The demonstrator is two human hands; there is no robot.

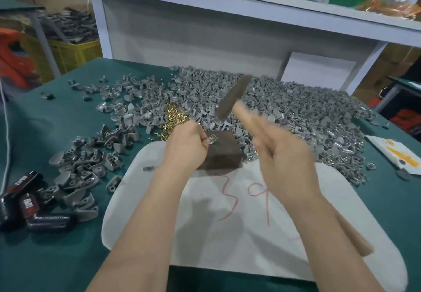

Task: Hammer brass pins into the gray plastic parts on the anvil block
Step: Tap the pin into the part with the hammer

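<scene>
Where shelf [205, 29] backs green table [45, 127], gray parts [296, 109] heaped.

I see the dark, square anvil block [224, 152] sitting near the middle of the counter [57, 132]. One small gray plastic part [213, 140] rests on its top by the left edge, pinched by my left grip [185, 146]. The hammer [233, 97], a dark metal head on a pale wooden handle, is motion-blurred and raised above the block, held in my right grip [287, 155]. Loose brass pins [174, 118] lie heaped just beyond the block. Gray parts [284, 109] pile up toward the far edge, with a thinner scatter toward the left edge.
</scene>
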